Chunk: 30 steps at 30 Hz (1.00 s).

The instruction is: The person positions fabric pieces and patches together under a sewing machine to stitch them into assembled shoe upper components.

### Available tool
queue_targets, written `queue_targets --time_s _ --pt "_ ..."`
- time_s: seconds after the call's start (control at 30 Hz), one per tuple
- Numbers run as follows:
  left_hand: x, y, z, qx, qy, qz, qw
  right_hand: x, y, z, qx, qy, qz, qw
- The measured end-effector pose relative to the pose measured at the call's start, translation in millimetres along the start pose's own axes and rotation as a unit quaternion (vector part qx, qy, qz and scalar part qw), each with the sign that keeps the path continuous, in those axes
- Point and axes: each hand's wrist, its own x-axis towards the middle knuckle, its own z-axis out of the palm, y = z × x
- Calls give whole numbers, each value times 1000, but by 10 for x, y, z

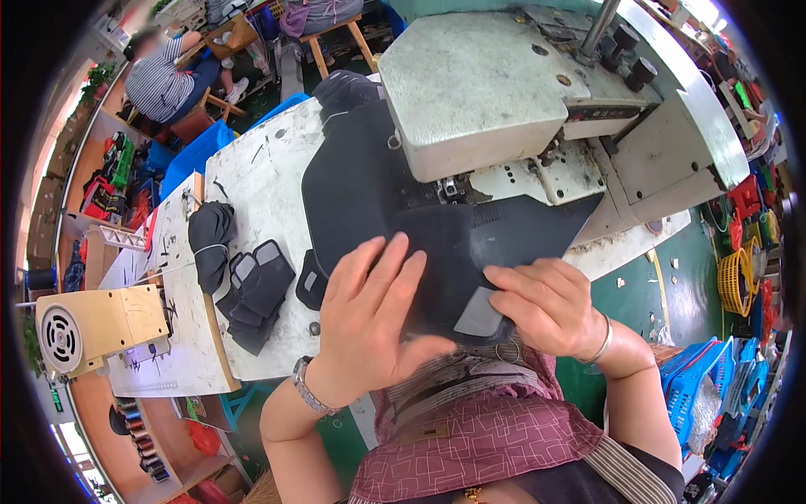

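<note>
A dark fabric piece (443, 265) with a grey patch (477, 313) at its near right corner lies at the front of an industrial sewing machine (474, 92). Its far edge sits close to the machine's needle area (451, 190). My left hand (367, 312) rests on the left part of the fabric, fingers stretched out and thumb spread. On the right, my right hand (546, 307) pinches the fabric's edge beside the grey patch. Beneath the fabric spreads a black work plate (348, 189).
Left of the plate, a pile of dark pieces with grey patches (259, 290) and a tied dark bundle (211, 235) lie on the white table (269, 168). A second machine (101, 332) stands far left. Blue baskets (697, 386) are at right. A seated person (159, 80) is behind.
</note>
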Motion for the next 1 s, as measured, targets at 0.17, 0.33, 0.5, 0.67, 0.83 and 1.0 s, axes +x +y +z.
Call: queue_targets --time_s 0.17,0.33,0.5,0.67,0.83,1.0 --pt "177 -133 -57 -79 -29 74 994 -29 224 -23 77 -5 -5 997" --pt "227 -121 76 -41 -76 53 995 57 310 -93 63 -67 -40 995" --pt "320 -95 128 11 -73 10 997 40 372 10 69 -24 0 997" --pt "426 -149 173 -17 -74 -5 997 83 392 13 65 -11 37 997" --pt "440 -153 181 2 -80 7 997 81 388 -1 85 -5 73 994" --pt "448 -162 176 -9 -88 12 996 55 414 21 115 25 68 991"
